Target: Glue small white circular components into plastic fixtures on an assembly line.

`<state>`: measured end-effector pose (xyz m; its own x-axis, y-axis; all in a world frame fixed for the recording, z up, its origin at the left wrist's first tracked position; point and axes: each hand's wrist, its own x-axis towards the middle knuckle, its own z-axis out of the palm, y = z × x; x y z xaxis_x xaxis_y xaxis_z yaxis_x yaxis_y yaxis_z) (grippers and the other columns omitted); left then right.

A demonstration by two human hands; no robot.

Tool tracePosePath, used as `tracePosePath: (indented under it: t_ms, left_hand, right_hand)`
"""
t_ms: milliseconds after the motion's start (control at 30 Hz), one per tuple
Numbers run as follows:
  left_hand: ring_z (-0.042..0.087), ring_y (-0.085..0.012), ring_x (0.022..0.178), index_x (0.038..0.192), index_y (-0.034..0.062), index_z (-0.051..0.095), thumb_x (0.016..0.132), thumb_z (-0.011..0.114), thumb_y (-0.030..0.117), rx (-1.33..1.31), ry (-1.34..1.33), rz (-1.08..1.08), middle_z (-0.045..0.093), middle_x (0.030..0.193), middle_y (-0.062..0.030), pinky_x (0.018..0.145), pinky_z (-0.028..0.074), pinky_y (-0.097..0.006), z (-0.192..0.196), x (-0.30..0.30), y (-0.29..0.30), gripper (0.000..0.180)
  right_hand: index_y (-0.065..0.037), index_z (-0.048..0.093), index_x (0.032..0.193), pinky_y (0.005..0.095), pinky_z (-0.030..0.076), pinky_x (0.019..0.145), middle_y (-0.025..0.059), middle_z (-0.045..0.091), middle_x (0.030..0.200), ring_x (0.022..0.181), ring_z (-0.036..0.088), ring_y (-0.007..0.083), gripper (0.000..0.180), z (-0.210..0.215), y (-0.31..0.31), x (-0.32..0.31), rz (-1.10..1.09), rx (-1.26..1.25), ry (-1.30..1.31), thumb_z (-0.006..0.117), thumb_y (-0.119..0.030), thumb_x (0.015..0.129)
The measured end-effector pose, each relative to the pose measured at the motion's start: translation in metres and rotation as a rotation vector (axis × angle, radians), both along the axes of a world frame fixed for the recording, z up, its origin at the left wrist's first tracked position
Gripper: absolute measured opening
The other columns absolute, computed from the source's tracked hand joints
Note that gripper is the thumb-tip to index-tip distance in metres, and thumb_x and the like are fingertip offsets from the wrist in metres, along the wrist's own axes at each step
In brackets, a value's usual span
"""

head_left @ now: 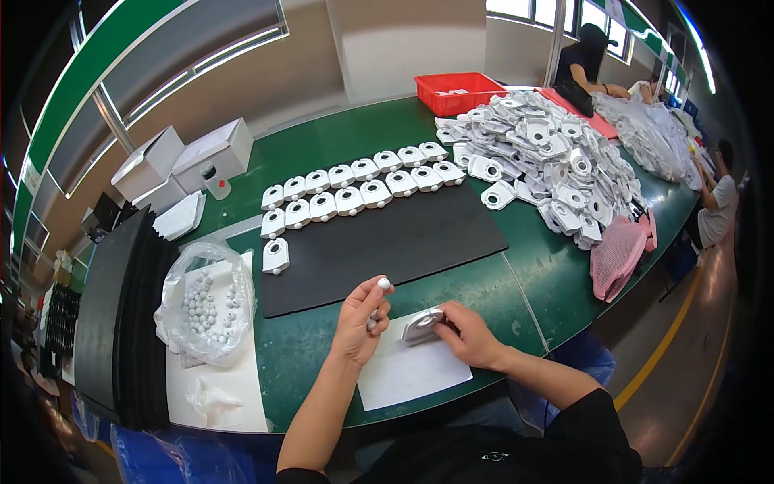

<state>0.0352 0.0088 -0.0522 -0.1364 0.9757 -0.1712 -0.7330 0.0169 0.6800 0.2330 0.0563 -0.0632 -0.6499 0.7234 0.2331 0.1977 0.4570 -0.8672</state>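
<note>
- Green counter (339, 145) runs through a workshop room with pale walls and high windows; other people sit at its far end.
- Left hand (360, 321) is raised just above the counter, its fingertips pinching a small white ball (384, 283), with what looks like another ball tucked lower in the same hand.
- Right hand (470, 332) rests on a white sheet of paper (411, 369) near the counter's front edge, gripping a white plastic housing (422, 325) that stands tilted on the paper.
- Ball and housing are near each other but not touching.
- Black foam mat (387, 242) lies just beyond the hands; along its far edge sit two rows of white housings (355, 189), and one more housing (276, 256) stands alone at its left corner.
- Clear plastic bag (207, 302) of small white balls lies open to the left, on a white sheet.
- Big heap of loose white housings (548, 153) covers the counter to the right of the mat, with a red bin (459, 93) behind it and a pink mesh item (617, 256) at its near edge.
- White boxes (185, 157) stand at the far left, and a stack of black sheets (121, 315) lies along the counter's left end.
</note>
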Motion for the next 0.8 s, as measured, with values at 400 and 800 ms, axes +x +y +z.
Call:
tracePosePath:
  t_ms: [400, 800]
  left_hand:
    - [0.040, -0.0049, 0.058, 0.110, 0.0051, 0.055, 0.085, 0.056, 0.009, -0.026, 0.089, -0.052, 0.059, 0.097, -0.0068, 0.041, 0.028, -0.015, 0.007, 0.006, 0.000, 0.025]
    - [0.042, -0.0003, 0.055, 0.096, 0.0057, 0.058, 0.077, 0.066, 0.008, -0.044, 0.482, -0.155, 0.054, 0.073, 0.0036, 0.044, 0.028, -0.015, 0.015, 0.021, -0.006, 0.021]
  right_hand:
    - [-0.008, 0.049, 0.102, 0.0263, 0.043, 0.078, 0.0034, 0.055, 0.096, 0.086, 0.053, 0.0135, 0.013, -0.010, 0.008, 0.001, 0.109, -0.483, 0.363, 0.045, -0.004, 0.090]
    - [-0.013, 0.048, 0.107, 0.0318, 0.042, 0.088, 0.0030, 0.053, 0.107, 0.101, 0.050, 0.0146, 0.015, -0.002, 0.016, 0.005, 0.175, -0.955, 0.721, 0.043, -0.011, 0.092]
